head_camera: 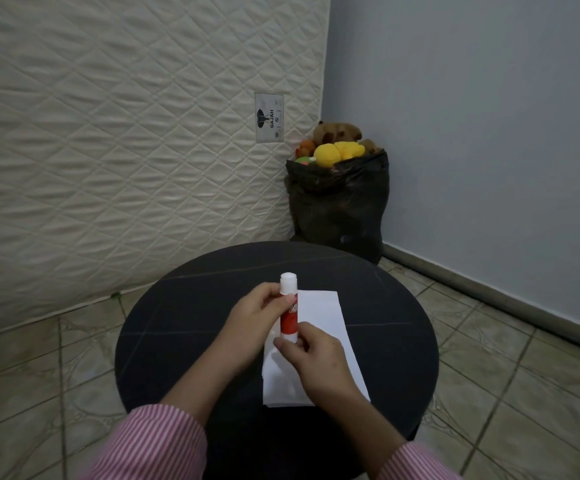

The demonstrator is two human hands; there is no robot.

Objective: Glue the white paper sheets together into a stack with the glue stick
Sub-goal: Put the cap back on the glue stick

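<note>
Tiled floor, a quilted mattress [125, 133] leaning on the wall and a black bag of plush toys [338, 202] in the corner frame a round dark table [184, 341] seen from the head camera. On the table lie the white paper sheets [326, 320], apparently several, roughly squared up, nearer the person's right side. Held upright just above their left edge is the glue stick [288, 315], red-labelled, its white cap still on at the top. The left hand [252, 318] wraps the upper barrel just under the cap, while the right hand [311, 358] pinches the base between thumb and fingers, its heel over the paper. This looks like the opening step: uncapping, or twisting the base to raise the glue. To do it well, I would keep the barrel steady with one hand, pull the cap straight off with the other, and wind out only a little glue so that it does not smear or break. The cap should be set where it cannot roll off the table.
</note>
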